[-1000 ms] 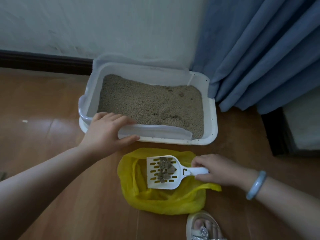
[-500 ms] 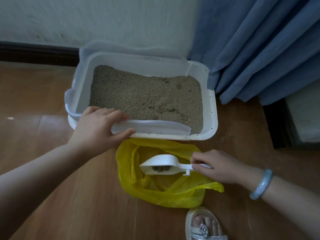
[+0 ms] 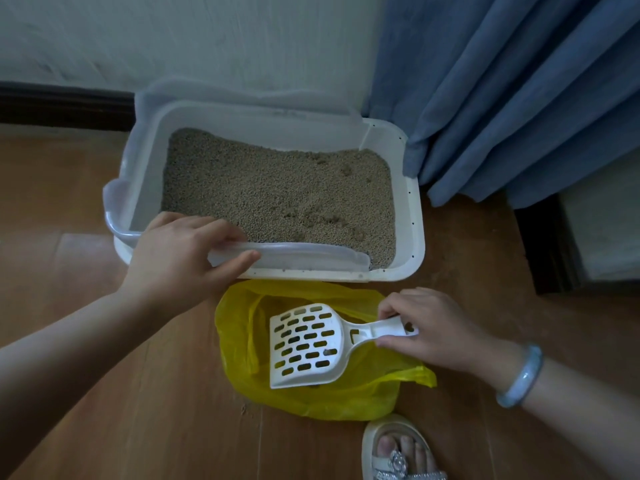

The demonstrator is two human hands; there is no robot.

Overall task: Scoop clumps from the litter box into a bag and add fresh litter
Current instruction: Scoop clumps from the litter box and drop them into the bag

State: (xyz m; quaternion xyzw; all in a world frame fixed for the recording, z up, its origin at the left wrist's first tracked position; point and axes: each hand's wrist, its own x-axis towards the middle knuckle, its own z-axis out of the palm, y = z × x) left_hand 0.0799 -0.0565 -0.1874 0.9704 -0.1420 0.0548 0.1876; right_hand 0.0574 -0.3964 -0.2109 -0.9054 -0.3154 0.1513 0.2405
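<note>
While the left hand (image 3: 180, 258) grips the near rim of the white litter box (image 3: 414, 216), the right hand (image 3: 426, 327) clamps the handle of the slotted white scoop (image 3: 304, 344), held over the open yellow bag (image 3: 239, 327) just in front of that box.

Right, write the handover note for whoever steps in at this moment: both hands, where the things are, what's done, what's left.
Left hand: gripping the near rim of the litter box, steadying it.
Right hand: holding the white scoop by its handle, turned over above the open yellow bag; no load shows in it.
The bag lies on the floor just in front of the box.
Done: this scoop looks emptied into the bag.
Left: the litter is disturbed at right, so sift there for more clumps, then add fresh litter. No fresh litter supply is in view.
</note>
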